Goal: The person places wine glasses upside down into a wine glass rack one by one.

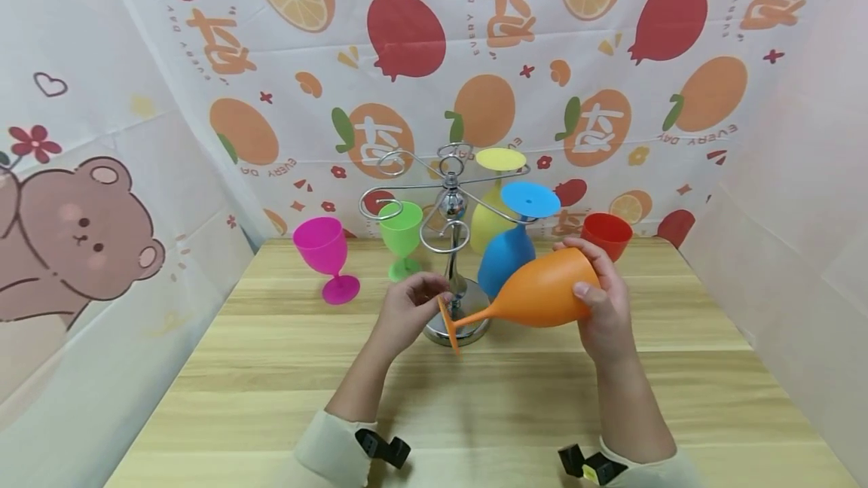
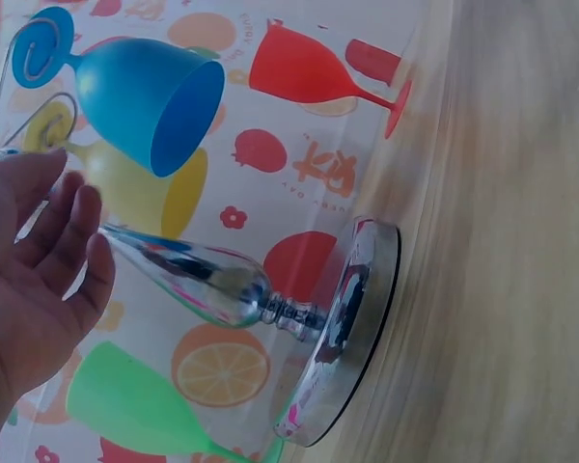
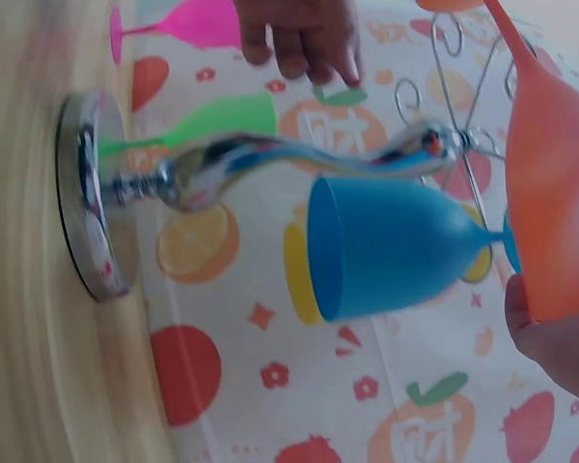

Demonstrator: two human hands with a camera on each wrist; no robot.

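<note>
Orange and tilted, the goblet (image 1: 542, 288) lay in the grasping fingers of the right hand (image 1: 606, 315); by its foot the left hand (image 1: 407, 311) curved, its hold unclear. Beyond the fingers, 2 inverted goblets (image 1: 505, 258) hung from a metal rack (image 1: 453, 205); farther out, 3 upright goblets (image 1: 401, 228) stood on the surface (image 1: 542, 413).

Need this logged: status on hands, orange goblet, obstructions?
Right hand grips orange goblet; left hand at its foot, hold unclear. Goblet tilted, off table. Possible snag: blue goblet hanging on rack.
</note>
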